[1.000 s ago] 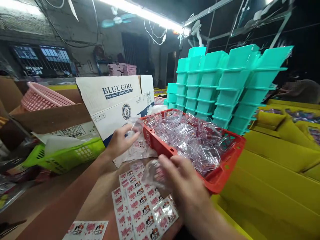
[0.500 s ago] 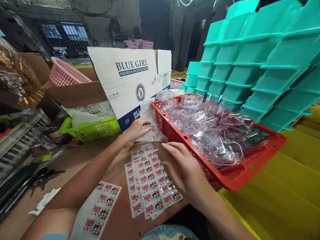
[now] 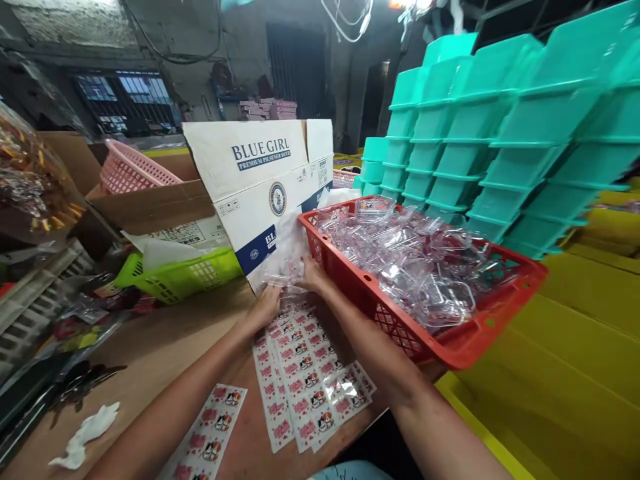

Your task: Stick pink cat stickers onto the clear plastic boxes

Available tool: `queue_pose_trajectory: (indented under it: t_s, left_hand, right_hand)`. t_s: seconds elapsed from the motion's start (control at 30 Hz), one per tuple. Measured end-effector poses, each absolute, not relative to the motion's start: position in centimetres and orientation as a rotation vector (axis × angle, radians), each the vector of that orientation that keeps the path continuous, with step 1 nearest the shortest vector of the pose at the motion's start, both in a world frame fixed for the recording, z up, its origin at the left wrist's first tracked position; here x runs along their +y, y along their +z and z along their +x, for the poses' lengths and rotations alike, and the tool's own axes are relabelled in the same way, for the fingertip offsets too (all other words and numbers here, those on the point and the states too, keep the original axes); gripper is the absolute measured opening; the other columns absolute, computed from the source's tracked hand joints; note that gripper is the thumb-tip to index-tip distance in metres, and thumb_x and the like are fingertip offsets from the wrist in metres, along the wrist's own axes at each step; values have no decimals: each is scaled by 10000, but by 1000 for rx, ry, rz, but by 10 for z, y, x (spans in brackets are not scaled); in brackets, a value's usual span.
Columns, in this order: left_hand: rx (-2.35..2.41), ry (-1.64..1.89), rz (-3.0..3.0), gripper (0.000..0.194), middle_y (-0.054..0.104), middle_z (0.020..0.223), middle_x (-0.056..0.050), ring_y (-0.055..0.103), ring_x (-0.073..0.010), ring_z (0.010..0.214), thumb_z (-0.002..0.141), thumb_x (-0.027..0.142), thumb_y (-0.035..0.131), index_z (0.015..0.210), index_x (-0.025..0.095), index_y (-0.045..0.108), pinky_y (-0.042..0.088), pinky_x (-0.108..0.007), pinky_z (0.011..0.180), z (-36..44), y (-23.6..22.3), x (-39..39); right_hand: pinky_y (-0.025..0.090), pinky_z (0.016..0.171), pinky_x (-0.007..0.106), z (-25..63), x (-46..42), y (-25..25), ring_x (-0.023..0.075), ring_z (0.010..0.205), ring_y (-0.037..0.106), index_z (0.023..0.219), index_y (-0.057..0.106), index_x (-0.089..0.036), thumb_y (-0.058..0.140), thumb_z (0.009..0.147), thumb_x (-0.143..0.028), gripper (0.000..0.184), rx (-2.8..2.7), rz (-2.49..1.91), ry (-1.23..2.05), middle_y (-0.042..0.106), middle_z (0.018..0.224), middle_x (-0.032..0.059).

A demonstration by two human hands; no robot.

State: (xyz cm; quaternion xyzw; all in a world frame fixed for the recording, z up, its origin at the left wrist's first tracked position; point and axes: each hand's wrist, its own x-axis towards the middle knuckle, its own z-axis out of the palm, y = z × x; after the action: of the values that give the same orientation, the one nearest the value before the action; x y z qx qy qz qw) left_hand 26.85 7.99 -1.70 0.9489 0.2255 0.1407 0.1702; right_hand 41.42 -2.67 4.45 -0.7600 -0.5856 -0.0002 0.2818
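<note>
Beyond the sticker sheets, both my hands meet at a clear plastic case. My left hand has its fingers closed on the near left side of it. From the right, my right hand pinches at the case, its fingertips partly hidden by the shiny plastic. Below my wrists lie overlapping sheets of stickers with pink prints and cartoon cats. Another sticker sheet rests apart on the left, partly under my left forearm. A crumpled translucent plastic bag sits just behind my hands.
A red basket full of clear plastic cases stands close on the right. Stacked turquoise bins rise behind it. A white beer carton blocks the back. Leftward are a green basket and crumpled tissue.
My right hand has moved away from the sticker sheets, forward to the clear plastic. My left hand has come down and back, closing on the case. The camera view has shifted slightly.
</note>
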Motion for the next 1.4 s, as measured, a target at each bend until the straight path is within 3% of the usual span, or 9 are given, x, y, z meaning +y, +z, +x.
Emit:
queue_pose_trajectory:
  t_s: [0.13,0.33,0.57,0.7,0.8,0.97,1.07,1.2,1.4]
  left_hand:
    - [522,492,2689,444,673,1174,-120,586,-318,1180,761,77,402,1112,184,653,477,-463,1017,268,6,62]
    - [67,563,2667,162,656,809,-51,615,-207,776,783,159,440,799,191,598,526,-349,763,273,109,37]
    - [-81,797,2544,303,708,924,-85,656,-225,911,777,109,454,984,144,671,512,-401,890,412,200,21]
    - [137,857,2498,640,553,1358,-235,499,-346,1299,690,76,603,1325,81,521,395,-528,1081,467,187,22]
    - [132,925,2477,901,344,1550,-245,293,-384,1454,647,153,745,1464,101,368,287,-547,1164,440,172,41]
    - [252,973,2401,462,633,1299,-132,623,-252,1150,866,329,611,1294,158,572,488,-410,1013,298,132,68]
    - [493,570,2557,286,726,1042,-89,685,-222,941,917,365,543,1060,168,693,543,-352,878,228,86,64]
    - [662,391,2802,348,649,1185,-130,631,-283,1063,891,283,555,1217,187,628,504,-421,956,197,20,57]
    - [704,559,3065,515,573,1239,-149,558,-327,1113,889,257,511,1397,197,455,501,-457,938,198,-33,80]
  right_hand:
    - [541,780,412,389,-54,59,249,940,626,1289,483,-225,676,845,-370,505,-1404,-2185,-156,628,1158,118]
    - [531,767,449,359,-113,139,318,985,562,1434,361,-204,625,870,-330,635,-1326,-2152,-430,537,1173,187]
    - [494,860,567,460,-176,217,445,1141,503,1483,340,-167,598,916,-413,670,-995,-2361,-740,453,1303,252]
    - [291,992,784,498,-200,198,534,1358,317,1500,334,-211,611,918,-444,686,-1072,-2644,-481,344,1507,252]
    - [199,1046,795,458,-219,175,513,1421,237,1501,344,-188,567,945,-425,644,-1197,-2458,-709,314,1547,243]
    - [457,1045,449,374,-194,120,272,1219,540,1335,527,-183,440,1003,-240,348,-1630,-1920,-229,584,1313,155]
    - [376,1102,539,369,-127,71,333,1367,411,1320,556,-120,517,935,-113,387,-1764,-2089,74,470,1466,206]
    - [320,1063,698,382,-61,27,447,1370,392,1156,661,-76,604,844,-39,319,-1777,-2174,151,514,1418,259]
    - [347,1108,599,345,-122,61,318,1414,385,1125,636,-145,443,1012,-205,231,-1779,-2137,-76,478,1492,177]
